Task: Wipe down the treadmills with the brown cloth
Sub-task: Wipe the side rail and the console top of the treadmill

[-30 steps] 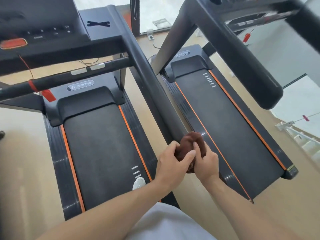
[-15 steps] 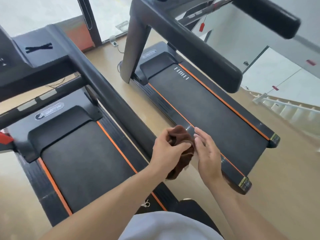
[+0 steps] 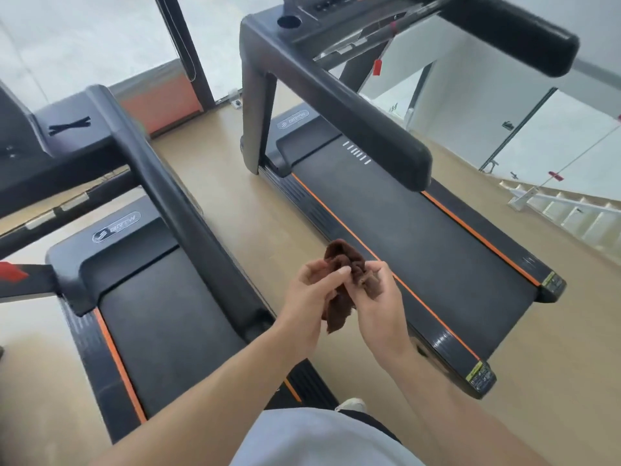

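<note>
While I stand in the gap between the two machines, the brown cloth (image 3: 342, 284) is bunched up in the air between my hands, touching neither treadmill. The fingers of my left hand (image 3: 311, 290) curl round its near side with the thumb pressed on top, and my right hand (image 3: 378, 297) pinches the other side, a loose tail hanging below. I judge I am gathering it into a pad, so no wiping is underway at this moment. Whether the left treadmill (image 3: 161, 314) has been cleaned I cannot tell; its belt shows no mark either way. The right treadmill (image 3: 420, 237), with its rails and handlebar, looks like the work ahead of me.
</note>
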{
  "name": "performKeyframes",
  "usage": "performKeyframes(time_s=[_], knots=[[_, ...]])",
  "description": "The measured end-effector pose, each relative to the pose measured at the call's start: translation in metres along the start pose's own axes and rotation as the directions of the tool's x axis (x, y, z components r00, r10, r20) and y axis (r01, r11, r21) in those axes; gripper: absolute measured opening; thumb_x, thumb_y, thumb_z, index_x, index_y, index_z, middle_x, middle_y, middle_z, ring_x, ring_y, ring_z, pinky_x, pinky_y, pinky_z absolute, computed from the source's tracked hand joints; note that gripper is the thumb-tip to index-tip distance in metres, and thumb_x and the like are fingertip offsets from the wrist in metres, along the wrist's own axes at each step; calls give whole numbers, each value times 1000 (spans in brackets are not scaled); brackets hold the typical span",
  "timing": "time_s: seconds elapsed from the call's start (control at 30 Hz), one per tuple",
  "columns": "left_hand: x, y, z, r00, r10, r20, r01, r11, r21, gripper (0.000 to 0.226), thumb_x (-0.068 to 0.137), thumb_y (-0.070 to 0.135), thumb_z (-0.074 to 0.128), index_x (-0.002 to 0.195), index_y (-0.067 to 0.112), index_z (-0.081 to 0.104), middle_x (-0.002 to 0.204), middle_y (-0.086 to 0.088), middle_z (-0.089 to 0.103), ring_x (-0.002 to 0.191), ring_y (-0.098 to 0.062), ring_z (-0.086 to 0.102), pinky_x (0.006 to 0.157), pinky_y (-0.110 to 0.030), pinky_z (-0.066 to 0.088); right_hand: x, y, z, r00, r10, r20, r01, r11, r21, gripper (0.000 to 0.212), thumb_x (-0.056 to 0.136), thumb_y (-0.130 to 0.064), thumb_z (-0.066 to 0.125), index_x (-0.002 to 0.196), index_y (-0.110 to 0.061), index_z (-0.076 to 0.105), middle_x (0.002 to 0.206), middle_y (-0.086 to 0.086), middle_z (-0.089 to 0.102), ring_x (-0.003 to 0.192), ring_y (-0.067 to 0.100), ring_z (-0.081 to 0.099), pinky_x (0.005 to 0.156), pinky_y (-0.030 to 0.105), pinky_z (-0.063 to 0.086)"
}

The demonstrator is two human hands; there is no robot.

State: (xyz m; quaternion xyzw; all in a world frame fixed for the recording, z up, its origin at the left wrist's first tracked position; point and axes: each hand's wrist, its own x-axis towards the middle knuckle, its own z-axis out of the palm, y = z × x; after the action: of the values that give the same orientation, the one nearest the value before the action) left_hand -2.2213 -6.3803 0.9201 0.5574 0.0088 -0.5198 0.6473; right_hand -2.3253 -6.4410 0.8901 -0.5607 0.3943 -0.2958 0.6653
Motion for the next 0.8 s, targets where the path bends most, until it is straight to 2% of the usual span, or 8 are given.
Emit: performKeyframes(time_s=[0.1, 0.2, 0.3, 0.43, 0.5, 0.6, 0.7, 0.8], knots=[[-2, -2, 17, 996, 91, -3, -90, 993, 74, 27, 95, 1, 66, 121, 0, 66, 93, -3, 78, 76, -8, 73, 61, -15, 54, 7, -4, -18, 995, 74, 66, -74, 997, 9, 9, 103, -20, 62, 108, -18, 69, 89, 1, 75, 83, 13, 70, 76, 39, 59], [4, 0, 28, 989, 147, -8, -145, 983, 111, 27, 94, 0, 66, 115, 17, 72, 102, 3, 79, 91, -3, 73, 72, -10, 52, 20, -7, -29, 981, 136, 135, -135, 991, -15, 18, 106, -29, 57, 109, -29, 75, 98, 25, 71, 87, 27, 68, 87, 63, 57], [21, 3, 31, 984, 167, -54, -156, 973, 171, 23, 97, 6, 66, 113, 19, 74, 100, 0, 79, 92, -9, 74, 76, -16, 55, 35, -13, -35, 979, 163, 121, -168, 985, 28, 24, 101, -38, 59, 103, -20, 75, 95, 30, 68, 83, 30, 67, 80, 50, 57], [58, 11, 25, 944, 272, -189, -199, 922, 334, 15, 97, 23, 69, 92, 34, 78, 88, 6, 79, 81, -9, 72, 76, -25, 59, 74, -22, -50, 983, 92, -159, -97, 995, -26, 29, 106, -29, 58, 94, -6, 71, 85, 3, 72, 78, 11, 64, 73, 27, 55], [78, 18, 18, 928, 315, -197, -201, 872, 447, 12, 96, 29, 70, 88, 33, 79, 79, 1, 77, 70, -14, 71, 67, -28, 60, 99, -24, -60, 956, 64, -288, -98, 990, -104, 27, 105, -34, 58, 95, -13, 73, 90, -4, 77, 84, 9, 69, 82, 30, 58], [103, 32, 14, 928, 329, -175, -203, 841, 502, 12, 94, 32, 72, 89, 25, 80, 84, -9, 75, 73, -20, 74, 66, -34, 63, 128, -30, -62, 921, 22, -389, -112, 971, -210, 29, 103, -42, 57, 92, -22, 76, 89, -9, 77, 91, 13, 72, 91, 45, 59], [121, 43, 29, 942, 257, -215, -170, 920, 354, 17, 95, 28, 71, 93, 13, 79, 85, -12, 77, 79, -22, 77, 66, -33, 63, 144, -40, -45, 944, -50, -326, -64, 942, -330, 33, 104, -41, 58, 87, -18, 74, 81, -7, 74, 84, 13, 69, 82, 32, 57], [139, 52, 56, 930, 296, -218, -232, 932, 278, 15, 95, 24, 71, 92, 13, 80, 88, -15, 77, 86, -31, 76, 74, -43, 64, 152, -49, -21, 1000, -20, -5, 17, 953, -303, 20, 104, -25, 61, 91, -21, 75, 71, -7, 73, 65, 5, 65, 65, 18, 48]])
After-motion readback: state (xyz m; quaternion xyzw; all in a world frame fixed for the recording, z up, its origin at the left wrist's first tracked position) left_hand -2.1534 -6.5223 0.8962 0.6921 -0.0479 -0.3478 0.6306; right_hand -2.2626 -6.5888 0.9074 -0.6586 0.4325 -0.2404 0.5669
